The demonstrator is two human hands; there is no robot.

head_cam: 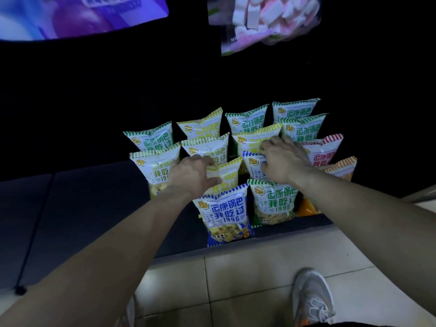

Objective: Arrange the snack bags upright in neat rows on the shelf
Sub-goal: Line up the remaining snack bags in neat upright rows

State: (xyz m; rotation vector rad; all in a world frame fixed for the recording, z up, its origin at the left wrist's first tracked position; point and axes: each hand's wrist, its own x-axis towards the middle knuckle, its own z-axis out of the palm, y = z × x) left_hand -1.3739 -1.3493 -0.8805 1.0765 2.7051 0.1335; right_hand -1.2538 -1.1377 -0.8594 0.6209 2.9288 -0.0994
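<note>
Snack bags (221, 213) stand upright in rows on the dark shelf (94, 208), centre of the frame.
The left hand (191, 173) grips a yellow-striped bag (227, 178) behind the front row; the right hand (283, 160), just beside, pinches a blue-striped bag (253, 165).

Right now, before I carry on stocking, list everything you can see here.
snack bags: about fifteen, green, yellow, blue, red, orange stripes, upright on shelf
shelf: one, dark, low
marshmallow bag: one, pink-white, upper right
purple-blue pack: one, upper left
floor tiles: pale, bottom
shoe: one, grey, lower right
hands: two, bare; left hand grips yellow-striped bag, right hand grips blue-striped bag
</note>
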